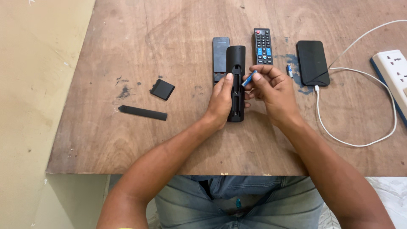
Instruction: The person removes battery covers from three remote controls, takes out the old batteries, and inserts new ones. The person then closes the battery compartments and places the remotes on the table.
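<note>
At the middle of the tabletop a black remote lies face down, its battery bay open. The left hand clamps its lower half, thumb by the bay. The right hand pinches a blue battery just above the bay, tilted. Judging by this, loading the cell is in hand; seating it calls for lining its ends with the contacts. Another battery, two remotes, a phone and two covers lie nearby.
</note>
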